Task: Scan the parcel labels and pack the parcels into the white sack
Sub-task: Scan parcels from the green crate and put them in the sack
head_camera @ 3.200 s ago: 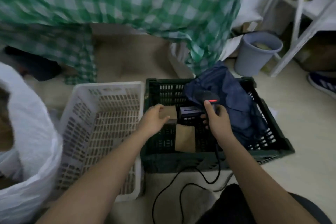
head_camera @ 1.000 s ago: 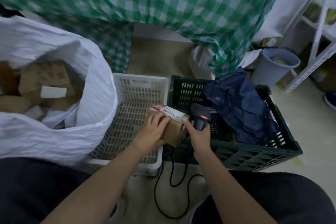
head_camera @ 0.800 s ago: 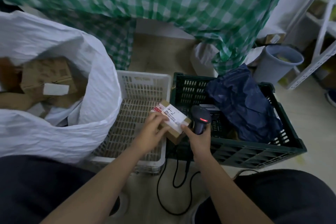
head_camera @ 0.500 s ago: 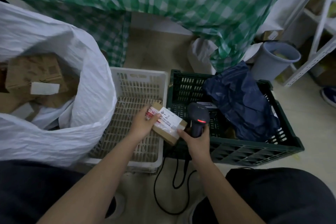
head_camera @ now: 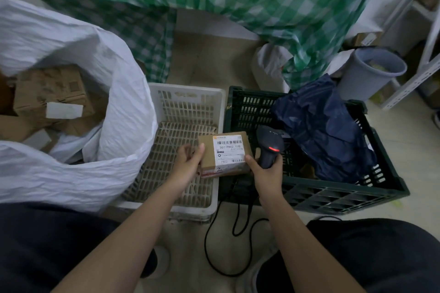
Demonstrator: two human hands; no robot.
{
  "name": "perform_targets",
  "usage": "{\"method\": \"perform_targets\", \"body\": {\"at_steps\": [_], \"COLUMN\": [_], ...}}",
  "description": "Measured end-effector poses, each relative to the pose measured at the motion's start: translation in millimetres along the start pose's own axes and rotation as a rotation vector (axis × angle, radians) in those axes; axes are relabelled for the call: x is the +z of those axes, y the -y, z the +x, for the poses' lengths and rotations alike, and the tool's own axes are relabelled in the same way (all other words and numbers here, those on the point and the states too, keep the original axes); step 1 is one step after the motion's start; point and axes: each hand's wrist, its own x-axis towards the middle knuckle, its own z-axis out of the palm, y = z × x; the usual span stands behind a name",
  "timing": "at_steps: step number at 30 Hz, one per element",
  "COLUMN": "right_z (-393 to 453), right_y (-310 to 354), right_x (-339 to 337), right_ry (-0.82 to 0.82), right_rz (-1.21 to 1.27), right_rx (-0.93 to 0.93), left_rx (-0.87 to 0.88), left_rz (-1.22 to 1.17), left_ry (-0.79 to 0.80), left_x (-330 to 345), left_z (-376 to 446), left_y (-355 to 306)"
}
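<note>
A small brown cardboard parcel with a white barcode label facing up hangs above the seam between the two crates. My left hand grips its left side. My right hand holds a black barcode scanner with a red light, and its thumb touches the parcel's right edge. The white sack stands open at the left with several brown parcels inside.
A white slatted crate sits beside a dark green crate that holds a dark blue bag. The scanner cable loops on the floor. A grey bin and white shelving stand at the right; a green checked cloth hangs behind.
The parcel came out of the green crate, moved left and was turned so a different label with a barcode faces up. The scanner stayed close on its right.
</note>
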Motion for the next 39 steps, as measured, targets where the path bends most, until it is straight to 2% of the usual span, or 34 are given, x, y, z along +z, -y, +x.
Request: {"method": "perform_targets", "body": {"at_steps": [3, 8, 11, 16, 20, 26, 39], "right_z": [-0.7, 3.6, 2.9, -15.5, -40.7, -71.4, -92.2], "right_y": [0.8, 10.0, 17.2, 45.3, 67.4, 67.9, 66.2], "right_x": [-4.1, -10.7, -14.6, -24.1, -41.2, -49.5, -49.1], "right_ry": [0.019, 0.106, 0.127, 0.042, 0.095, 0.307, 0.29], "right_rz": [-0.004, -0.116, -0.165, -0.128, -0.138, -0.243, -0.277], "right_rx": [0.009, -0.002, -0.019, -0.025, -0.047, -0.071, -0.099], "left_rx": [-0.062, -0.13, -0.081, 0.046, 0.069, 0.071, 0.147], "left_rz": [0.056, -0.06, -0.116, -0.17, -0.18, -0.139, -0.138], "left_ry": [0.079, 0.177, 0.139, 0.141, 0.135, 0.118, 0.102], "left_x": [-0.7, 6.0, 6.5, 6.5, 4.1, 4.8, 0.8], "left_z": [4.7, -1.9, -7.1, -16.9, -28.6, -45.9, -52.5], "left_y": [4.0, 6.4, 6.5, -22.2, -37.0, -44.6, -49.2]}}
